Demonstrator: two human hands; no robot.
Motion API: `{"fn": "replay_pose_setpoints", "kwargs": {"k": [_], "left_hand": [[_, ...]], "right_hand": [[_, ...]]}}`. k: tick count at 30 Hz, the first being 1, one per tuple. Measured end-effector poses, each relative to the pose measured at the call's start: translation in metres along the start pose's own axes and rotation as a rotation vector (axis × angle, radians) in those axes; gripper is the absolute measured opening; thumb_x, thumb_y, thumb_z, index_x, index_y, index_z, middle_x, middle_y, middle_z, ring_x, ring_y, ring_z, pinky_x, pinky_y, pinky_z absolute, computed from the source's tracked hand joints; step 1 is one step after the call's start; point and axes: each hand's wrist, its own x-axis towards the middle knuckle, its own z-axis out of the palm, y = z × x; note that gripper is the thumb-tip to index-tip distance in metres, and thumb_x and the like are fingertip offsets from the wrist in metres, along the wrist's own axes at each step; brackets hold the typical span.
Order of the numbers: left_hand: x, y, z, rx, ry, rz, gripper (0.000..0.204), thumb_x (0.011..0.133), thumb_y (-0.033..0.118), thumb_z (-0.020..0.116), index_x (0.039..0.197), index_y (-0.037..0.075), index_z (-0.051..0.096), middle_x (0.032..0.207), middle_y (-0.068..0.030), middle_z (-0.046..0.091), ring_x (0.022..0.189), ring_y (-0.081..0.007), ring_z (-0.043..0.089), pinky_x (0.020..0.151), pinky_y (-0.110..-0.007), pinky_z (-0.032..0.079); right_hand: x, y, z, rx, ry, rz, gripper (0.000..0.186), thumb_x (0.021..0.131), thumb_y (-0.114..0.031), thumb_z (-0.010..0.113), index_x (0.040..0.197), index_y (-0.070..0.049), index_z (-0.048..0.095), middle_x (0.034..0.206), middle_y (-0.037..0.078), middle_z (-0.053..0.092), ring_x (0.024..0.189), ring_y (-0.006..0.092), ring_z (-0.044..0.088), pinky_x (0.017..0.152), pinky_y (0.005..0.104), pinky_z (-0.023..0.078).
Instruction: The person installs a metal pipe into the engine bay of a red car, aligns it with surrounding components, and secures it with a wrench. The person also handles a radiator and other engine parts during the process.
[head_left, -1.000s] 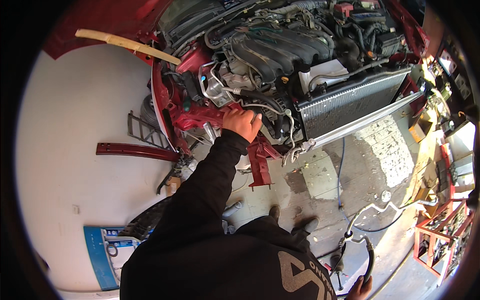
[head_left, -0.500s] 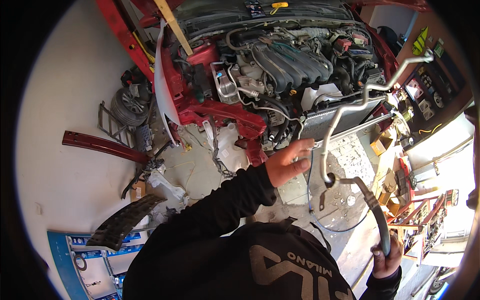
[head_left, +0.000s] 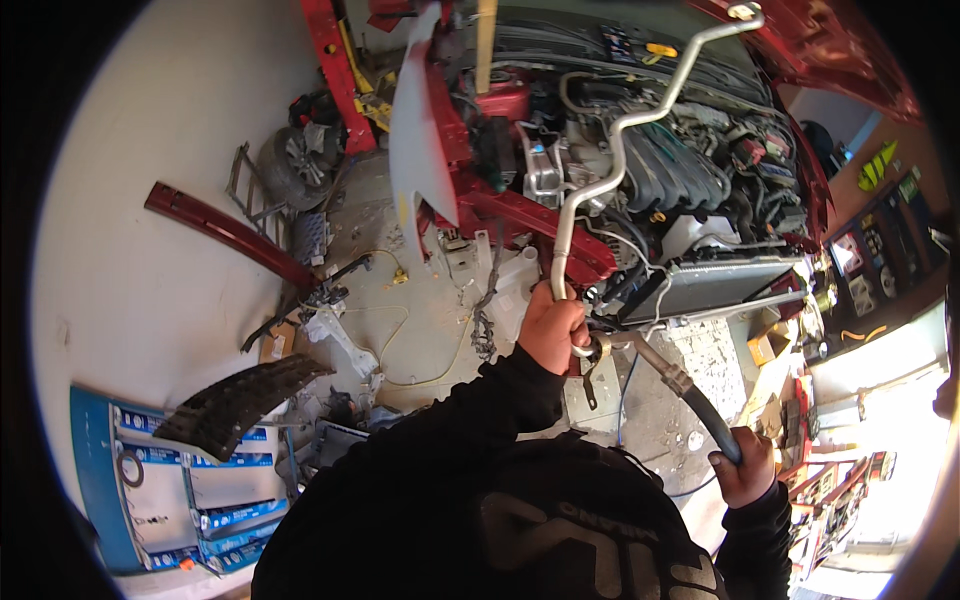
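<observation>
Both my hands hold a car air-conditioning line in front of the open engine bay. Its bent silver metal pipe (head_left: 565, 230) rises from my left hand (head_left: 552, 330), which is wrapped round the lower end of the pipe. Beside that hand is a joint with a small flat bracket (head_left: 590, 388) hanging down. From there a short metal tube leads to a dark rubber hose (head_left: 708, 420), and my right hand (head_left: 748, 467) is closed on its far end. The upper pipe crosses in front of the engine (head_left: 675, 165) without visibly touching it.
The red car's front is stripped, with the radiator (head_left: 720, 285) exposed. A grey fender (head_left: 420, 150) hangs at its left. A wheel (head_left: 297, 165), a red beam (head_left: 230, 235) and a dark curved liner (head_left: 240, 405) stand along the left wall. A shelf rack (head_left: 100, 470) is lower left.
My left hand, open and apart before, has closed round the metal pipe. The line has moved left in view, and my right hand with its hose end has come up and left.
</observation>
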Motion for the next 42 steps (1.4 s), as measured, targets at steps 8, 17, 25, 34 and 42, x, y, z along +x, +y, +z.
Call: {"fn": "replay_pose_setpoints", "kwargs": {"k": [8,17,25,34,42], "left_hand": [[-0.017,0.012,0.004,-0.099,-0.047,0.021,0.026,0.090,0.000,0.062,0.108,0.009,0.046,0.082,-0.0050,0.052,0.063,-0.0127,0.047,0.060,-0.033,0.040],[-0.017,0.016,-0.014,-0.129,0.007,-0.026,0.035,0.086,-0.001,0.072,0.107,0.011,0.046,0.075,-0.0030,0.050,0.055,-0.0133,0.050,0.048,-0.033,0.039],[-0.010,0.048,-0.027,-0.099,-0.088,-0.075,0.028,0.089,-0.005,0.063,0.101,0.016,0.050,0.075,0.0007,0.052,0.059,-0.0135,0.047,0.062,-0.036,0.042],[-0.020,0.044,-0.030,0.010,-0.103,-0.044,0.034,0.088,-0.006,0.066,0.105,0.014,0.045,0.075,0.0007,0.051,0.058,-0.0110,0.046,0.057,-0.032,0.039],[-0.025,0.024,-0.018,0.023,-0.093,-0.014,0.031,0.089,-0.006,0.061,0.107,0.014,0.047,0.075,-0.0004,0.050,0.059,-0.0122,0.048,0.066,-0.037,0.048]], "right_hand": [[0.031,-0.011,0.000,0.177,-0.031,0.265,0.022,0.087,-0.008,0.071,0.108,-0.002,0.063,0.077,0.006,0.060,0.067,0.0177,0.056,0.064,0.0352,0.048],[0.104,-0.051,0.006,-0.088,-0.182,0.080,0.025,0.093,-0.011,0.077,0.114,-0.002,0.065,0.081,0.013,0.068,0.071,0.0260,0.066,0.069,0.0374,0.053],[0.137,-0.073,0.034,-0.125,-0.176,-0.050,0.035,0.092,-0.014,0.080,0.120,0.002,0.065,0.095,0.019,0.067,0.081,0.0348,0.066,0.075,0.0427,0.054],[0.101,-0.102,0.118,0.084,-0.263,-0.043,0.024,0.094,-0.019,0.080,0.103,0.001,0.071,0.092,0.017,0.070,0.077,0.0329,0.072,0.068,0.0422,0.056],[0.104,-0.058,0.157,0.248,-0.353,-0.036,0.023,0.101,-0.021,0.069,0.094,0.000,0.060,0.083,0.023,0.065,0.081,0.0473,0.066,0.072,0.0528,0.052]]}}
